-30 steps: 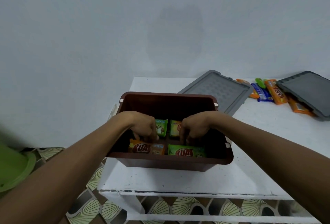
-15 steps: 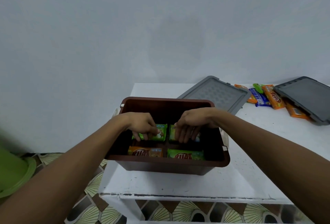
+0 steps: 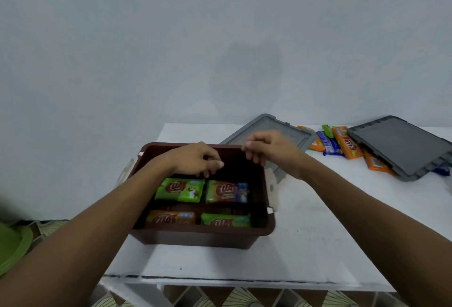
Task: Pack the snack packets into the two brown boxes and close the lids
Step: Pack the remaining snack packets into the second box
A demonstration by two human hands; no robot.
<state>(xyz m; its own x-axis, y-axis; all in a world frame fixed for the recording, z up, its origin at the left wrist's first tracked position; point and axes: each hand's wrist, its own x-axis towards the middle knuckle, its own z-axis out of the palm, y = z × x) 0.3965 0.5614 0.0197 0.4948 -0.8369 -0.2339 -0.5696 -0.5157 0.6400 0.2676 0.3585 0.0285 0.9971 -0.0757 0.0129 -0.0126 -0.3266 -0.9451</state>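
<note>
Far on the left, low down, you can see a bit of something green [image 3: 12,245]. Your left hand [image 3: 195,158] hangs over the back part of the brown box [image 3: 203,235]. Its fingers are curled in and hold nothing.

The box stands open on top, near the front left of the white table [image 3: 318,245]. Four snack packets lie flat inside it, in two rows. At the back are a green packet [image 3: 179,189] and, just beside it, a red and blue packet [image 3: 227,192]. In front are an orange packet [image 3: 171,217] and a second green packet [image 3: 226,220].

Your right hand [image 3: 269,150] is over the back rim of the box, near the right corner. It looks a bit blurry. Its fingers are bent down and hold nothing.

Just behind that hand a grey lid [image 3: 291,133] lies on the table. Further right, the loose packets [image 3: 342,143], orange, blue and green, lie in a small heap. A dark lid [image 3: 401,145] rests tilted on some of them.
</note>
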